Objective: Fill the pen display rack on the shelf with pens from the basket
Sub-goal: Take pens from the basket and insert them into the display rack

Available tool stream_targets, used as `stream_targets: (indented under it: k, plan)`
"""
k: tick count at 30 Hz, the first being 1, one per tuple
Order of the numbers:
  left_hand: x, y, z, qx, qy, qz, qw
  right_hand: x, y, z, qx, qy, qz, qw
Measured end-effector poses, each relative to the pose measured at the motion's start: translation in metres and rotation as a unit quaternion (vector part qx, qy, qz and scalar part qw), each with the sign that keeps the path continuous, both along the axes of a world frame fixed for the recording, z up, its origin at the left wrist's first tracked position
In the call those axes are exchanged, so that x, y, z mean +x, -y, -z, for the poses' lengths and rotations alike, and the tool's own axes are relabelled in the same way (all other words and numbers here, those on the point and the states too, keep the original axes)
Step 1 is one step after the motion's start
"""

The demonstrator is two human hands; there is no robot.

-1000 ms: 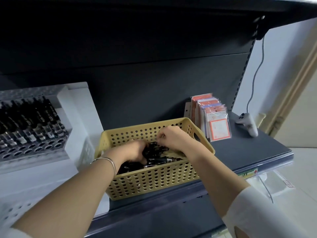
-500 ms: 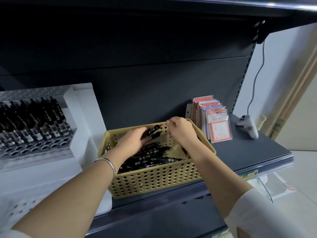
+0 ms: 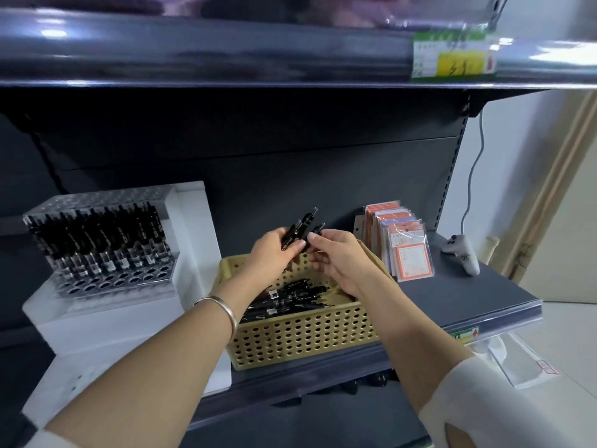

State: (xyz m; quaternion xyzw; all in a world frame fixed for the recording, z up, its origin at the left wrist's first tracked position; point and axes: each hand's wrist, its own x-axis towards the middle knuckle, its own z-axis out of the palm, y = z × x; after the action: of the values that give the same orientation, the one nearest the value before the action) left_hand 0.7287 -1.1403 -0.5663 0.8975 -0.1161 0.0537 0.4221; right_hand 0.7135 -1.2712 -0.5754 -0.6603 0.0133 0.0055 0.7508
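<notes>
While the left hand curled its fingers round a small bunch of black pens, their ends pointing up and to the right, the right hand pinched 1 further pen between thumb and forefinger, just beside that bunch. The 2 thumbs nearly met. Both hands hung above the back half of the yellow perforated basket, clear of its rim. A silver bracelet circled the left wrist, and a white sleeve covered the right forearm.

Inside the basket lay the loose pens, heaped lengthwise across its floor. The basket stood at the front edge of the dark shelf. To its left, on a white stand, sat the clear display rack: its rear rows held upright black pens, while the front row of holes showed open. To the right of the basket stood a row of packets, and beyond them a white controller rested on the shelf with its cable running up the wall.
</notes>
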Motion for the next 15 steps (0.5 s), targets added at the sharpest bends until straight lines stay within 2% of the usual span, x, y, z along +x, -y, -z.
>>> stream_targets:
  k: [7,15]
  plan:
    - [-0.027,-0.031,-0.023,-0.028,-0.016,0.024,0.999,-0.014,-0.026,-0.026,-0.066,0.056,0.05,0.995]
    - [-0.057,-0.085,-0.03,-0.068,-0.008,-0.007,0.998,-0.033,-0.075,-0.041,-0.214,0.103,0.045,0.97]
